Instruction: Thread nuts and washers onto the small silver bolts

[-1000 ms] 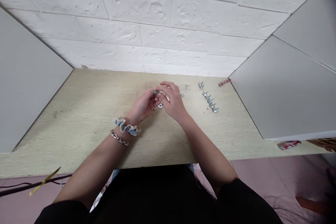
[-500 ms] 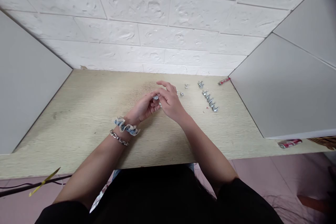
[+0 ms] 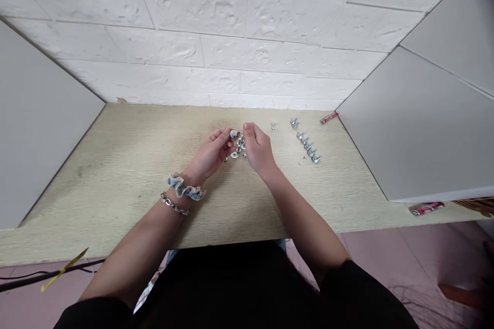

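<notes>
My left hand [image 3: 212, 155] pinches a silver bolt with a washer [image 3: 234, 134] between thumb and fingertips, just above the table. Close by on its right is my right hand [image 3: 259, 150], curled closed with the thumb on top. Whatever its fingers hold is hidden from me. Between the hands lies a small pile of loose metal bolts and washers [image 3: 239, 145], partly covered by the fingers. One flat washer [image 3: 234, 154] shows at the pile's near side. A lone small bolt [image 3: 273, 126] sits beyond my right hand.
Several bolts fitted with washers [image 3: 307, 146] form a slanting row at right, with a small cluster [image 3: 295, 123] behind them. A red cylinder like a battery [image 3: 329, 118] lies by the right panel [image 3: 420, 128]; another [image 3: 427, 209] is near the front edge. A white brick wall [image 3: 224, 51] closes the back.
My hands have moved apart; the right one no longer overlaps the left and its fingers have curled closed. The bolt in my left hand and the pile below show more clearly.
</notes>
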Action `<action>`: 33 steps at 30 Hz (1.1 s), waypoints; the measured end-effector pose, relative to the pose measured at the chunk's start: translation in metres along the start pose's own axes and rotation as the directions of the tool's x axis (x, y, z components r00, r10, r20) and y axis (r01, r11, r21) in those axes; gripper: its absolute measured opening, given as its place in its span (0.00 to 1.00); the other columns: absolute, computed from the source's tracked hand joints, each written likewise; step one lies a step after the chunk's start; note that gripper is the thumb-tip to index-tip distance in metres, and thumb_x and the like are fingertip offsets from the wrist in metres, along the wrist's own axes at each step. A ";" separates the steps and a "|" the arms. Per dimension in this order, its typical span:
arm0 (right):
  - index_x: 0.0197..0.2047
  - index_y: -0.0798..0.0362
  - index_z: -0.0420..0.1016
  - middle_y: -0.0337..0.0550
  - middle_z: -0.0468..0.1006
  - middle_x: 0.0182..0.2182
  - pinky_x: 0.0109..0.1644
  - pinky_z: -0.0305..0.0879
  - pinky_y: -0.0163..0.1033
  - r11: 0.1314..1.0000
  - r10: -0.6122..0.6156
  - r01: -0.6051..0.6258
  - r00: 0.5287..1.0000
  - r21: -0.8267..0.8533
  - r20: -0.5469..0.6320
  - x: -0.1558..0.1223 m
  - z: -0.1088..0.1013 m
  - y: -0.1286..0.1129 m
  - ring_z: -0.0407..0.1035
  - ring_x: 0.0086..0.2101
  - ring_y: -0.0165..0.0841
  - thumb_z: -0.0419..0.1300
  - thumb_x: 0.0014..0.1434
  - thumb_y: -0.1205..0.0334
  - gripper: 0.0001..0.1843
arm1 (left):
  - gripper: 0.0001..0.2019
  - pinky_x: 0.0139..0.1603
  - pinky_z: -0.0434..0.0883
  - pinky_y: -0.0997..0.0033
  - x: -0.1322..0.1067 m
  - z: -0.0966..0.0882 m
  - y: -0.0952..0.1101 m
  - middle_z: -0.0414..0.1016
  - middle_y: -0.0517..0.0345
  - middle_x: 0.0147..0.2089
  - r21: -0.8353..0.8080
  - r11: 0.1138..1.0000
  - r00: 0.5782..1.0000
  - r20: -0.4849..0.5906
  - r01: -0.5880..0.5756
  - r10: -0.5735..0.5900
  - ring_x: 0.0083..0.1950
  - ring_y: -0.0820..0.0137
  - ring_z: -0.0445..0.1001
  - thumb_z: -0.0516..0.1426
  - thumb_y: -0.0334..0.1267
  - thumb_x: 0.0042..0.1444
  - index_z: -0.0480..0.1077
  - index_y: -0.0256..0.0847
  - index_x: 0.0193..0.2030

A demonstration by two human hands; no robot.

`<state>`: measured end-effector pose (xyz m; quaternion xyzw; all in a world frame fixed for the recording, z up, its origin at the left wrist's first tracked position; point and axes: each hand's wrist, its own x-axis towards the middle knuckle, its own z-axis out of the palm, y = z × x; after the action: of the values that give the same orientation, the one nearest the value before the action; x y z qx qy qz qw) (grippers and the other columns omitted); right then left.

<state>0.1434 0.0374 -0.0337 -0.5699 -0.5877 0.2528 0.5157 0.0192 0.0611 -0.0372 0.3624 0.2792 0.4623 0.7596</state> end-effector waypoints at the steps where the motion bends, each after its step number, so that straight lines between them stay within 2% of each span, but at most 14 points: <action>1: 0.24 0.51 0.58 0.35 0.63 0.19 0.28 0.54 0.35 0.999 0.035 -0.035 0.999 0.021 0.016 0.000 0.000 -0.001 0.59 0.24 0.27 0.41 0.62 0.41 0.25 | 0.09 0.31 0.68 0.82 0.000 0.000 0.000 0.66 0.63 0.25 0.019 1.000 1.000 -0.003 -0.020 0.020 0.26 0.81 0.65 0.63 0.38 0.50 0.70 0.35 0.30; 5: 0.21 0.52 0.60 0.36 0.63 0.17 0.26 0.51 0.35 0.996 0.091 -0.092 0.995 0.022 0.039 -0.001 0.000 -0.003 0.59 0.22 0.27 0.41 0.60 0.36 0.30 | 0.09 0.34 0.67 0.79 -0.001 0.001 -0.001 0.70 0.62 0.28 0.166 0.978 0.991 -0.008 -0.128 0.132 0.29 0.80 0.67 0.64 0.39 0.48 0.71 0.36 0.32; 9: 0.18 0.53 0.60 0.36 0.62 0.15 0.25 0.49 0.35 0.991 0.124 -0.122 0.992 -0.048 0.030 0.001 -0.002 -0.002 0.59 0.21 0.27 0.42 0.58 0.34 0.32 | 0.10 0.35 0.67 0.77 -0.002 0.004 -0.003 0.72 0.60 0.30 0.347 0.910 0.972 0.018 -0.226 0.235 0.32 0.77 0.69 0.64 0.39 0.47 0.72 0.37 0.33; 16: 0.15 0.52 0.59 0.38 0.62 0.14 0.24 0.47 0.36 0.978 0.137 -0.134 0.991 -0.159 0.007 0.002 -0.003 0.001 0.58 0.19 0.28 0.40 0.60 0.37 0.33 | 0.12 0.29 0.64 0.76 -0.004 0.005 -0.004 0.73 0.59 0.28 0.483 0.836 0.954 -0.004 -0.261 0.300 0.30 0.76 0.68 0.65 0.42 0.44 0.73 0.38 0.33; 21: 0.20 0.52 0.60 0.36 0.65 0.17 0.26 0.50 0.36 0.987 0.041 -0.038 0.999 -0.156 0.017 0.000 0.000 -0.001 0.60 0.22 0.28 0.42 0.63 0.45 0.26 | 0.12 0.32 0.66 0.76 -0.003 0.006 -0.003 0.72 0.59 0.29 0.475 0.847 0.961 -0.008 -0.240 0.277 0.30 0.76 0.68 0.63 0.44 0.47 0.73 0.37 0.34; 24: 0.23 0.51 0.58 0.35 0.67 0.19 0.30 0.54 0.35 0.987 -0.026 0.030 0.999 -0.156 0.027 -0.001 0.001 -0.002 0.60 0.23 0.28 0.44 0.63 0.49 0.21 | 0.12 0.31 0.65 0.77 -0.002 0.005 -0.003 0.70 0.60 0.28 0.440 0.871 0.968 -0.016 -0.217 0.249 0.28 0.77 0.67 0.61 0.44 0.50 0.72 0.36 0.33; 28: 0.28 0.51 0.58 0.35 0.71 0.25 0.42 0.58 0.40 0.976 -0.106 0.113 0.993 -0.188 0.044 0.000 0.003 -0.001 0.64 0.28 0.29 0.45 0.64 0.52 0.15 | 0.11 0.27 0.63 0.78 -0.001 0.003 -0.003 0.66 0.62 0.24 0.359 0.922 0.982 -0.058 -0.145 0.177 0.25 0.78 0.64 0.59 0.43 0.52 0.70 0.36 0.29; 31: 0.32 0.51 0.60 0.36 0.73 0.28 0.53 0.53 0.47 0.955 -0.142 0.153 0.988 -0.253 0.063 0.000 0.005 0.000 0.66 0.31 0.30 0.46 0.64 0.55 0.11 | 0.11 0.26 0.63 0.79 -0.001 0.002 -0.003 0.64 0.62 0.23 0.290 0.952 0.988 -0.083 -0.101 0.130 0.24 0.79 0.63 0.59 0.42 0.52 0.68 0.36 0.28; 33: 0.35 0.51 0.62 0.37 0.74 0.31 0.55 0.50 0.49 0.947 -0.157 0.173 0.984 -0.269 0.077 0.000 0.006 0.001 0.67 0.34 0.32 0.47 0.63 0.58 0.09 | 0.10 0.25 0.62 0.79 -0.001 0.002 -0.003 0.64 0.62 0.23 0.242 0.967 0.990 -0.097 -0.075 0.101 0.24 0.79 0.62 0.60 0.42 0.51 0.68 0.36 0.28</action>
<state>0.1385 0.0391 -0.0364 -0.5776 -0.6766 0.1403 0.4347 0.0215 0.0594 -0.0384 0.4371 0.3570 0.4780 0.6730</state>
